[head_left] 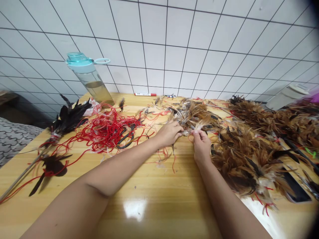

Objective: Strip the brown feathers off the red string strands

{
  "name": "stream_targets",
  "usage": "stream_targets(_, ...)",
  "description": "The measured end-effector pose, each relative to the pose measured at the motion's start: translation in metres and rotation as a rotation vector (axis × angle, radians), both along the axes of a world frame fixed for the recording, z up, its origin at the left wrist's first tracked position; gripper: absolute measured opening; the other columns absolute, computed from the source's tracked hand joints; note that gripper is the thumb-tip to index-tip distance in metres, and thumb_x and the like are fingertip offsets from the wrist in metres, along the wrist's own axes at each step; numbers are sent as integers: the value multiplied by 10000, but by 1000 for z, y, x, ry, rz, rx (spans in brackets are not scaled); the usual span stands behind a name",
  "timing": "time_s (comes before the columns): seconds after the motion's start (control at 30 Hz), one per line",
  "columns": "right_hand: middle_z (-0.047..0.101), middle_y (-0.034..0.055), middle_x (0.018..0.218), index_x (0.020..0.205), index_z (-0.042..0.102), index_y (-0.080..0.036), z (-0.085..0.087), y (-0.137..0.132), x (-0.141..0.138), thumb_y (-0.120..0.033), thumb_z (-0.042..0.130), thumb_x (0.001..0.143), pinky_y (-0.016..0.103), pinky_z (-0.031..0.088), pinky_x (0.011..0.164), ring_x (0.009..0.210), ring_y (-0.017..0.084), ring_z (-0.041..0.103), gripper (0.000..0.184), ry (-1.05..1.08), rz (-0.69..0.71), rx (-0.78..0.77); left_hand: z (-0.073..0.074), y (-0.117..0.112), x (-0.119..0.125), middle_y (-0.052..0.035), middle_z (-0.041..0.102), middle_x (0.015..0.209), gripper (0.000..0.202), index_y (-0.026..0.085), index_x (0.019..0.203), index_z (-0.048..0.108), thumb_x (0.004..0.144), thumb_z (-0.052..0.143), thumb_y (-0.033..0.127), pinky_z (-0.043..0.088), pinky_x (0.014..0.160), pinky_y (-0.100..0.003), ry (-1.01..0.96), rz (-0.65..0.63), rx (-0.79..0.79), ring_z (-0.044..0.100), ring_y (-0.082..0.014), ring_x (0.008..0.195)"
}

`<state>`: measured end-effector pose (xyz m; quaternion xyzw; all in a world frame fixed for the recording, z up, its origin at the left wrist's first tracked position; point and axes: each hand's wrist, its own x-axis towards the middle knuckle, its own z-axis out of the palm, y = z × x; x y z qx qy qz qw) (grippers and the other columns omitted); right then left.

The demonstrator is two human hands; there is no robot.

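My right hand (202, 146) pinches a small pale feather tuft (199, 125) between thumb and fingertips, just above the wooden table. Close by on the left, my left hand (169, 133) rests with curled fingers at the near edge of a loose pile of brown and grey feathers (196, 112). What its fingertips grip, if anything, is hidden. Short red string scraps (173, 165) lie below the left hand. A big brown feather bundle (244, 159) with red ties sits right beside my right wrist.
Tangled red string (104, 129) covers the left, with dark-handled scissors (126, 139) in it. Black feathers (72, 114) are tied to a stick (23, 176). A tilted-looking water bottle (93, 79) and marker (145, 94) stand near the tiled wall. A phone (296, 187) lies at right.
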<state>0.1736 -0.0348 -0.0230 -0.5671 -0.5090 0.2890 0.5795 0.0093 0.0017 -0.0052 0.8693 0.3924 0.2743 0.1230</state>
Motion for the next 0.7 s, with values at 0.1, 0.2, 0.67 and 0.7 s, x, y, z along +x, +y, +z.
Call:
stream_targets(0.1, 620, 23, 718, 764, 606, -168, 4, -2, -3, -429, 531, 791, 288, 435, 691, 695, 157, 539, 274, 56, -37, 0, -7, -2, 6, -103, 585, 1008, 264, 173, 1082, 642, 858, 564, 291, 407, 886, -361, 41, 14, 40, 495, -228, 962)
stream_targets(0.2, 605, 13, 682, 766, 615, -173, 6, -4, -5, -434, 529, 797, 288, 429, 680, 684, 160, 528, 277, -14, -18, -11, -12, -1, 9, -92, 568, 1006, 229, 196, 1042, 654, 852, 578, 298, 397, 888, -354, 46, 13, 53, 480, -221, 962)
stream_targets(0.67, 522, -9, 594, 750, 627, -178, -2, -5, 0, -419, 479, 848, 273, 350, 572, 562, 145, 440, 299, -391, -82, 35, 23, 5, -11, -23, 671, 855, 136, 171, 882, 612, 867, 480, 202, 419, 718, -249, -7, -98, -194, 585, -140, 780)
stream_targets(0.7, 518, -9, 590, 752, 629, -180, -2, -5, 0, -412, 477, 853, 275, 349, 574, 561, 147, 442, 295, -424, -81, 41, 26, 5, -13, -26, 672, 860, 137, 168, 872, 616, 863, 481, 191, 421, 731, -246, 5, -128, -174, 587, -140, 793)
